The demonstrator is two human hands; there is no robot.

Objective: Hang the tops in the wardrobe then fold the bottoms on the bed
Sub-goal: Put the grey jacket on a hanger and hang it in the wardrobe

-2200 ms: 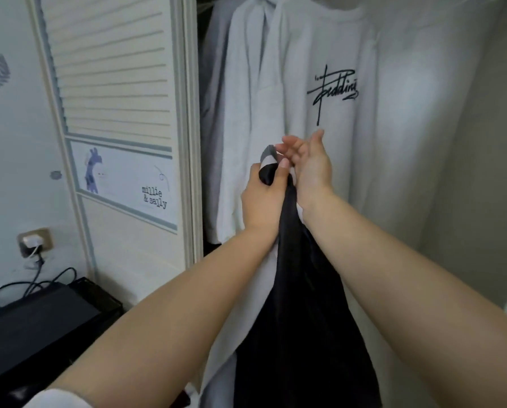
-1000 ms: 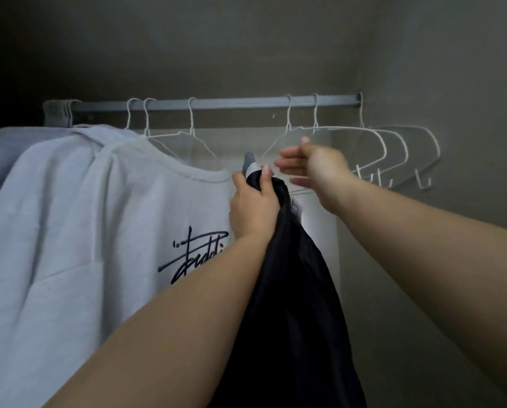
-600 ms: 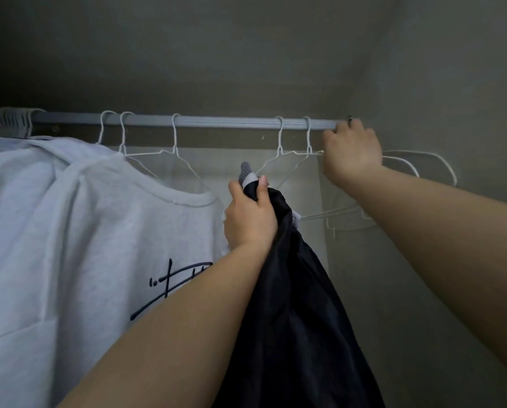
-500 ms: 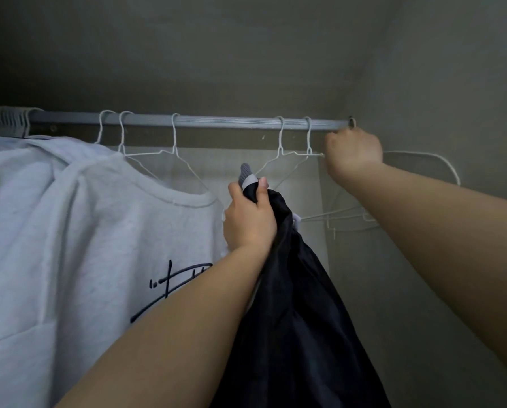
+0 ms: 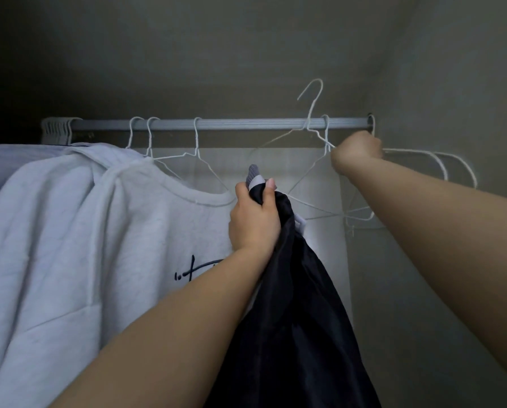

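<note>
- Fingers of the left hand (image 5: 253, 219) curl tight round the collar end of a black top (image 5: 293, 313), which hangs down between both forearms in front of the wardrobe's pale back panel.
- Fingers of the right hand (image 5: 356, 153) are closed in a fist on the shoulder wire of a white wire hanger (image 5: 311, 119), whose hook stands above the rail (image 5: 246, 124), clear of it.
- Progress, as I judge it: at least 1 top is done, a white printed sweatshirt (image 5: 84, 231) already hanging at the left; the black top is not yet on any hanger.
- Left to do: dress the freed hanger with the black top and hook it back on the rail. The bottoms and the bed are out of view, so their state cannot be told.
- Against 0.5 s ago: the hook was on the rail with the right hand just closing beside it; now the hanger is lifted off and tilted. The left hand and black top have barely shifted.
</note>
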